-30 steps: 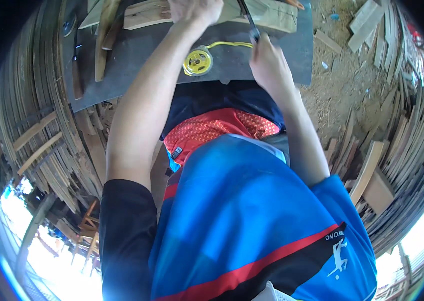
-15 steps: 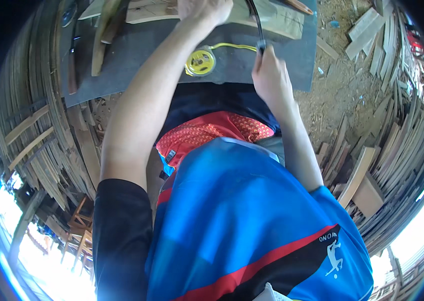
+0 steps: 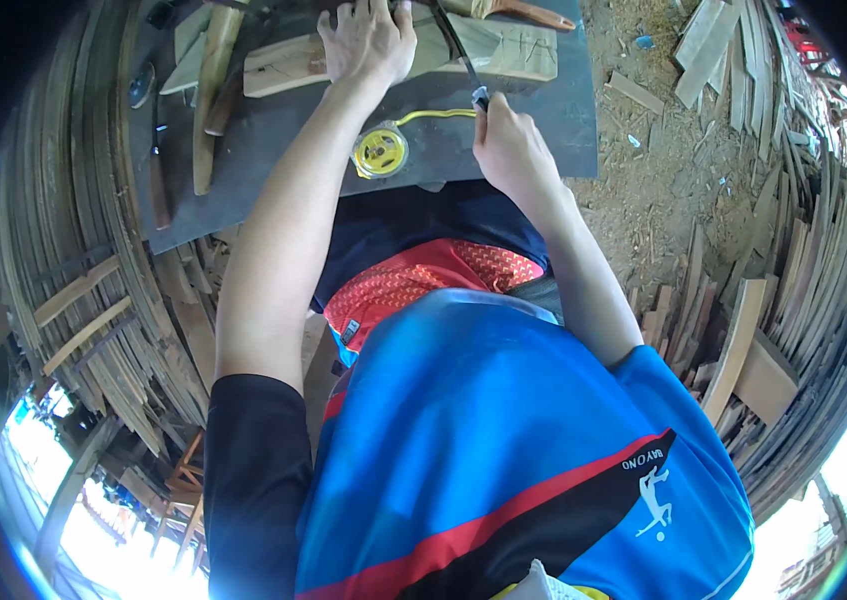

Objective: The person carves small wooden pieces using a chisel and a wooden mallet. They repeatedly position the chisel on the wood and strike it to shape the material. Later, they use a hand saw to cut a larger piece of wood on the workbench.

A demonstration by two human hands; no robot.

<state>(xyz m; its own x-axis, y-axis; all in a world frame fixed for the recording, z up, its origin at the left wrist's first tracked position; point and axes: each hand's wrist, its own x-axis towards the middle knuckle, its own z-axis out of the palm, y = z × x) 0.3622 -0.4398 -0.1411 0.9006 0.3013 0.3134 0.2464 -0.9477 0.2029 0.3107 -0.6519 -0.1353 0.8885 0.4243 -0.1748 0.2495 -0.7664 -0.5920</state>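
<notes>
The long, dark tool slants across the pale wooden board near the top of the view, its near end clenched in the grip of the right hand. The left hand lies over the same board, its grip loose with fingers spread, though whether they press on anything I cannot tell. Nearer the person, a yellow tape measure rests on the dark table, its strip drawn out toward the right hand.
</notes>
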